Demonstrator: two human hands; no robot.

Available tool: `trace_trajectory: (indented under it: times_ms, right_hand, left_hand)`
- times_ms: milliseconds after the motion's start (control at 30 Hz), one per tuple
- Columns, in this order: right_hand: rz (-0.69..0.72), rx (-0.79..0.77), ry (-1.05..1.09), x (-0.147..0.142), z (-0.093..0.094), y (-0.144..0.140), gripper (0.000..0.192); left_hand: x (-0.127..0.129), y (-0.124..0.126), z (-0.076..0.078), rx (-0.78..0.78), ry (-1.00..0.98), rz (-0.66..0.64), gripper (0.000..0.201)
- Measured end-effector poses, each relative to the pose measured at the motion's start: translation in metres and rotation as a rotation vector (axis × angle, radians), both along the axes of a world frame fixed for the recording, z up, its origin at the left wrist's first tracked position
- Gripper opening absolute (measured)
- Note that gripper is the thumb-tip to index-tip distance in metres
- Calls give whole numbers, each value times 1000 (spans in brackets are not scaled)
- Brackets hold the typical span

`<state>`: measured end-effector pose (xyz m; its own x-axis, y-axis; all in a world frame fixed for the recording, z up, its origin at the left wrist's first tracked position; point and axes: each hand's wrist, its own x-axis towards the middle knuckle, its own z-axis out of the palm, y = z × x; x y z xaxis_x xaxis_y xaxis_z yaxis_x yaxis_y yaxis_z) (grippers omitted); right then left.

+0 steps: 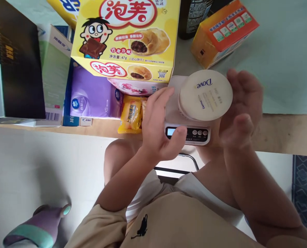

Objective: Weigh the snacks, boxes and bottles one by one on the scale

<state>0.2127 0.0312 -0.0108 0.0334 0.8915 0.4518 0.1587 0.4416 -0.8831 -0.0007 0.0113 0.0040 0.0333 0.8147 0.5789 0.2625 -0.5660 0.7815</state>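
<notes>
A round Dove cream jar (206,94) with a cream-white lid sits on a small white kitchen scale (172,103). The scale's display (176,132) is lit, but its reading is too small to make out. My left hand (160,125) is held open at the scale's left side, its fingers stretched out and its thumb over the display edge. On the other side, my right hand (243,106) curves open beside the jar, fingers and thumb apart. Whether its fingers touch the jar I cannot tell.
A large yellow puff-biscuit box (122,41) stands behind the scale. Left of it are a purple tissue pack (93,93), a yellow soap packet (130,113) and a black box (20,65). An orange box (223,34) and a dark bottle (193,17) stand at the back right.
</notes>
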Motion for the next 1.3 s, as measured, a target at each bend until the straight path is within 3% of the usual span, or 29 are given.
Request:
trace_trajectory:
  times_ms: [200,433,600,900,1033,1200,1300]
  right_hand:
    - [-167,78,-1,-1,7,1,68]
    - [-157,115,-25,4,1,2,69]
    - [-184,69,-25,0,0,-1,68]
    - [-58,59,-116,0,-5,-6,75]
    - [60,98,-168,0,-4,-4,85]
    - [1,34,-195,-4,-4,-4,96]
    - [-20,24,-212,-7,-2,-5,92]
  left_hand:
    - [2,-7,4,-133,-52,51,70]
    - [1,-5,7,-223,-46,71,79]
    - [1,0,1,-132,-44,50,71]
    - [-2,10,2,32,41,-39,58]
    - [-2,10,8,-59,123,-133,71]
    - [1,10,8,-238,165,-170,86]
    - [3,11,5,-262,124,-167,91]
